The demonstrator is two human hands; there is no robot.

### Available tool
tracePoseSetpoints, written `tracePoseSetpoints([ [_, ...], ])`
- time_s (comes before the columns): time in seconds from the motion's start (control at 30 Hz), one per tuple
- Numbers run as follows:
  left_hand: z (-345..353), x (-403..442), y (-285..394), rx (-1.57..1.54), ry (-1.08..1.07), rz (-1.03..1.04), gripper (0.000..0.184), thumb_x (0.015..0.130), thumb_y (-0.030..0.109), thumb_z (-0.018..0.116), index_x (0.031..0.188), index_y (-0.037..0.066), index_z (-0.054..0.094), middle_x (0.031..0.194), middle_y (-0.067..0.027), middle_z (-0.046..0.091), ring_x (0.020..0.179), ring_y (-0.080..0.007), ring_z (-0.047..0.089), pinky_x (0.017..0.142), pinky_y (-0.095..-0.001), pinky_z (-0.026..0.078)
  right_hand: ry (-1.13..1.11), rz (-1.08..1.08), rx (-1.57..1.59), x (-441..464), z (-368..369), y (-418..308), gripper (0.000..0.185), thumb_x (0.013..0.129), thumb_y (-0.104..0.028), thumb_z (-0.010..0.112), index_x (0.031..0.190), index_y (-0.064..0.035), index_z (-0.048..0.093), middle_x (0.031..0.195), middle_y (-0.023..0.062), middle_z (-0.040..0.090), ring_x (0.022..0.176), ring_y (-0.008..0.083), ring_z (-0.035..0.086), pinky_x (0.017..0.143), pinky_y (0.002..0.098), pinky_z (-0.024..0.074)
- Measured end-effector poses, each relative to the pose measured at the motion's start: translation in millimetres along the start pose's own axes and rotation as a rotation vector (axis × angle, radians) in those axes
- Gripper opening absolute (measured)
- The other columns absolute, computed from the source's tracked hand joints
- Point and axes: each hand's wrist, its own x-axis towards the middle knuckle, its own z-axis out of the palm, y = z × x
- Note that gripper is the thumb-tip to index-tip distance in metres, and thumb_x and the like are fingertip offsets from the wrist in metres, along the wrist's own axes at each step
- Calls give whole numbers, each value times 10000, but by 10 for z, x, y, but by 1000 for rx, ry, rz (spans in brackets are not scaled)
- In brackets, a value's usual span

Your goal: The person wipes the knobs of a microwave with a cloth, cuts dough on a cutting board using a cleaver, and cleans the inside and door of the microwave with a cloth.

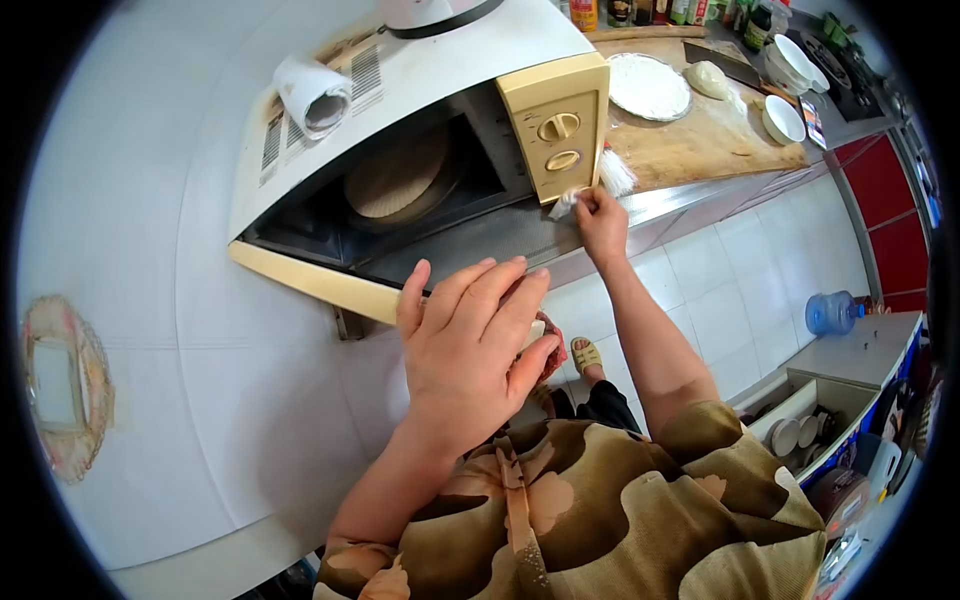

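My left hand (465,340) is in front of the opened microwave, fingers stretched out and apart, by the end of its cream door (315,287). Whether the palm touches the door is hidden. At the lower corner of the control panel (558,125), my right hand (603,222) pinches a small crumpled white piece (565,204) that looks like tissue. Inside the microwave (515,185) sits a round pan with a pale, ribbed round surface (400,178). Something red and white (550,350) shows partly behind my left thumb.
A paper roll (315,97) lies on the microwave. To its right, a wooden board (690,140) holds a plate of white flour (648,86), a dough lump (707,80), a cleaver (725,65) and a white bowl (783,121). A blue water jug (832,313) and an open drawer (810,420) are at right.
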Motion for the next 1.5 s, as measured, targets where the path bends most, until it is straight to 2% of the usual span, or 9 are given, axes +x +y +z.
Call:
tracePoseSetpoints([
  [0.1, -1, 13, 2, -21, 5, 3, 505, 747, 264, 793, 1227, 140, 692, 1259, -25, 649, 1168, -235, 587, 1158, -469, 265, 37, 250, 120, -94, 8, 217, 171, 835, -149, 689, 956, -31, 714, 886, 150, 730, 811, 276, 707, 769, 375, 546],
  [0.43, 13, 52, 7, -23, 1, -16, 507, 738, 265, 802, 1218, 141, 696, 1249, -25, 655, 1183, -229, 584, 1163, -470, 267, 178, 272, 4, 232, 51, -19, 145, 828, -132, 690, 930, -28, 705, 849, 163, 718, 782, 293, 681, 761, 387, 531],
  [0.67, 47, 63, 0, -15, 10, -24, 496, 751, 276, 794, 1219, 142, 699, 1244, -22, 655, 1179, -222, 583, 1162, -475, 252, 201, 44, 472, 385, -137, -837, 146, 872, -114, 708, 970, -7, 690, 818, 27, 670, 717, 76, 588, 665, 253, 497],
  [0.97, 7, 46, 7, 6, -25, -32, 513, 756, 278, 791, 1239, 139, 689, 1261, -25, 646, 1183, -230, 578, 1165, -465, 249, 154, -159, 639, 585, -435, -1664, 146, 885, -89, 717, 988, 0, 665, 853, 14, 673, 743, 57, 586, 683, 225, 489],
  [1.1, 31, 29, 5, -23, 10, 7, 522, 749, 279, 796, 1240, 139, 688, 1258, -29, 649, 1180, -231, 582, 1163, -468, 255, 168, -246, 996, 579, -627, -1923, 146, 929, -23, 658, 1070, 4, 633, 1004, 48, 677, 878, 88, 618, 787, 236, 507],
  [1.23, -6, 63, 18, -36, -17, -22, 519, 756, 289, 793, 1243, 150, 680, 1247, -27, 655, 1167, -238, 589, 1152, -489, 252, 253, -370, 790, 624, -561, -1751, 147, 910, 9, 621, 1049, -26, 654, 925, 33, 673, 826, 99, 621, 744, 254, 508],
  [1.3, 23, 57, -19, -47, 16, -6, 522, 767, 301, 786, 1253, 149, 673, 1249, -26, 654, 1169, -238, 588, 1146, -494, 256, 180, -338, 238, 594, -450, -1559, 109, 861, 11, 628, 960, -14, 669, 853, 54, 662, 789, 111, 625, 695, 263, 499],
  [1.37, 40, 62, -11, -47, 14, 8, 514, 777, 310, 780, 1253, 149, 672, 1250, -26, 654, 1168, -238, 588, 1144, -492, 256, 169, -479, 129, 495, -268, -1274, 93, 822, 15, 630, 899, -11, 676, 824, 72, 649, 754, 121, 625, 662, 270, 487],
  [1.5, 13, 89, -21, -41, 5, -1, 494, 805, 335, 761, 1253, 146, 672, 1254, -26, 650, 1170, -239, 582, 1142, -494, 251, 17, -213, 312, 372, -348, -1281, 116, 840, -3, 638, 930, -42, 700, 853, 66, 670, 750, 157, 644, 633, 275, 495],
])
